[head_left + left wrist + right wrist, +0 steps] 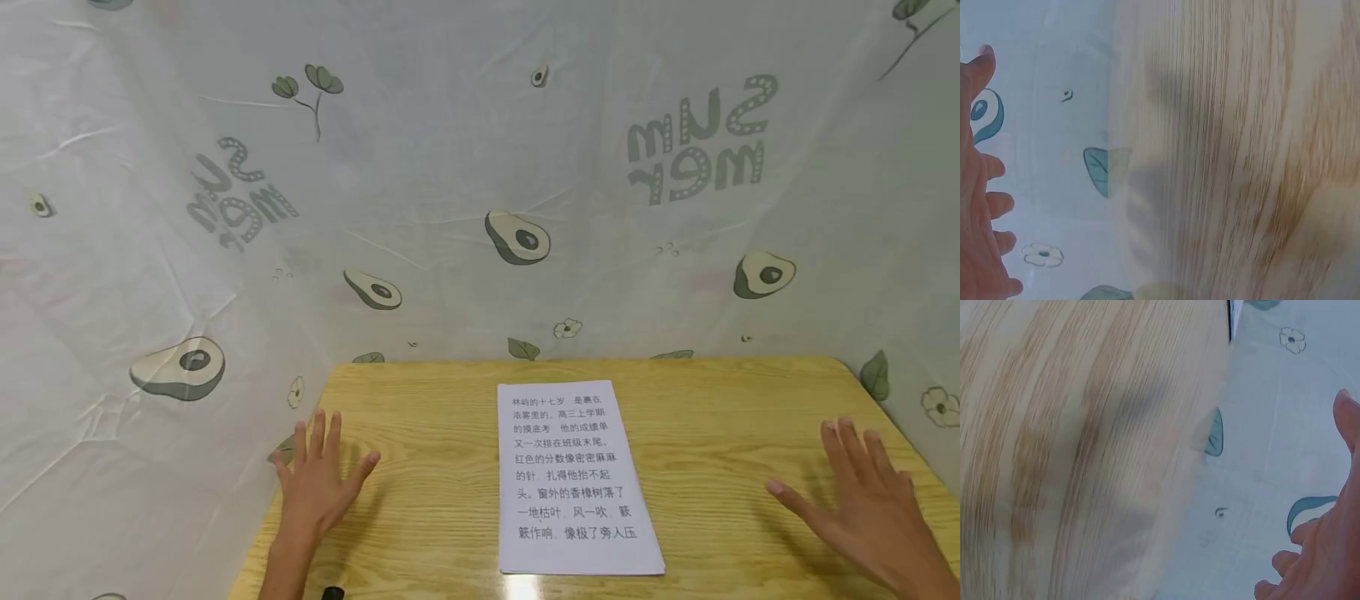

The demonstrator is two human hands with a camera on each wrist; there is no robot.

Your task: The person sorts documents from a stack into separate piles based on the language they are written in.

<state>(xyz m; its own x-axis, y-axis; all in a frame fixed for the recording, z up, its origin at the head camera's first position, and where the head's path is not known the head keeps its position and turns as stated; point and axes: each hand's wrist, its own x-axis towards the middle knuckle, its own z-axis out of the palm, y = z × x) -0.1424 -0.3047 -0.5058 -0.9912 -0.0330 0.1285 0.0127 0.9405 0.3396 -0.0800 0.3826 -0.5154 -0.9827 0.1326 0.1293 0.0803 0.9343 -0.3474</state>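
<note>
A stack of white paper sheets point(573, 479) printed with large Chinese text lies flat on the wooden table, around its middle. My left hand point(315, 483) is held over the table's left side, fingers spread and holding nothing. On the far right, my right hand point(870, 500) has its fingers spread too, with nothing in it; its shadow falls on the wood beside it. Both hands are well apart from the paper. Each wrist view shows its own hand at the frame's outer edge, the left hand point(982, 187) and the right hand point(1322, 537), beside the bare wood grain.
The yellow wood-grain table point(420, 417) has rounded back corners. Pale fabric point(450, 167) printed with avocados, leaves and mirrored "summer" lettering hangs behind it and along both sides. A small black object point(333, 592) shows at the bottom edge, near the left forearm.
</note>
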